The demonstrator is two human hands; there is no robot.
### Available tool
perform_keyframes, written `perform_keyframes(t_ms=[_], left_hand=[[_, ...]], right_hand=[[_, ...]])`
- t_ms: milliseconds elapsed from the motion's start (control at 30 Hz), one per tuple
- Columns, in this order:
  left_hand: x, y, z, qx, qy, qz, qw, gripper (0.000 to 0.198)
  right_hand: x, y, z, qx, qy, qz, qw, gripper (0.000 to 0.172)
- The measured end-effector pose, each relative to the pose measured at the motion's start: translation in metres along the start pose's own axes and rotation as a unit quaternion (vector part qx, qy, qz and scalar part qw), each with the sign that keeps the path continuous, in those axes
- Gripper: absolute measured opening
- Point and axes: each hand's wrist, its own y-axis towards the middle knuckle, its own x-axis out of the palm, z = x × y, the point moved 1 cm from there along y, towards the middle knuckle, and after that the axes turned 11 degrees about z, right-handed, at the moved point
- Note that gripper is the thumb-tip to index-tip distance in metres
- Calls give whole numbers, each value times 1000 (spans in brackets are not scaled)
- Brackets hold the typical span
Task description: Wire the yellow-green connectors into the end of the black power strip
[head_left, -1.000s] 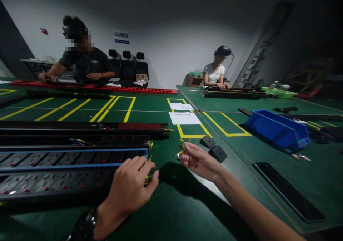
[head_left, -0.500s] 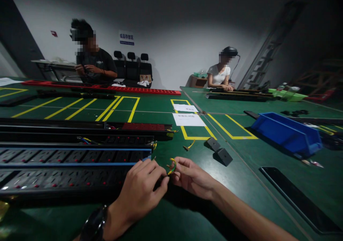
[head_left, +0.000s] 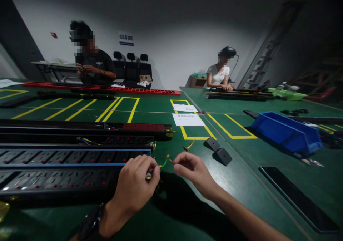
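Close to the end of the power strips, my left hand [head_left: 138,178] is closed in a pinch on a short green-and-yellow wire [head_left: 165,162]. The wire's free end, with a yellow tip, sticks out to the right and curves up. Facing it, my right hand [head_left: 194,167] has thumb and forefinger brought close around a small brownish piece, too small to name, right beside the wire's tip. Long black power strips [head_left: 72,178] with red-dotted sockets lie to the left, partly behind my left hand. Another short yellow wire [head_left: 190,145] lies on the green table beyond my right hand.
Two black blocks [head_left: 223,156] sit right of centre. A blue bin [head_left: 286,133] and a dark phone-like slab [head_left: 297,198] are on the right. Paper sheets [head_left: 188,119] lie ahead. Across the table, two people [head_left: 98,67] work near a long red rail [head_left: 150,90].
My right fingers have drawn back from the wire's curved part. The wire now extends from my left hand, which has shifted slightly left. The strips and blocks stay put.
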Motion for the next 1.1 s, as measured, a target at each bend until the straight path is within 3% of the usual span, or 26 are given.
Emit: perform_keyframes(t_ms=[67, 133, 367, 567, 1100], left_hand=[[1, -1, 0, 3, -6, -3, 1000, 18], [2, -2, 0, 12, -9, -4, 1000, 18], [3, -2, -1, 85, -71, -21, 994, 15], [1, -4, 3, 150, -119, -33, 981, 14], [1, -6, 2, 148, -128, -38, 980, 16]], right_hand=[[5, -7, -1, -77, -86, -11, 993, 22], [8, -12, 0, -107, -121, -23, 987, 22], [3, -7, -1, -106, -131, 5, 986, 35], [1, -8, -9, -151, -171, -41, 973, 34], [-2, -3, -11, -94, -112, -91, 985, 40]])
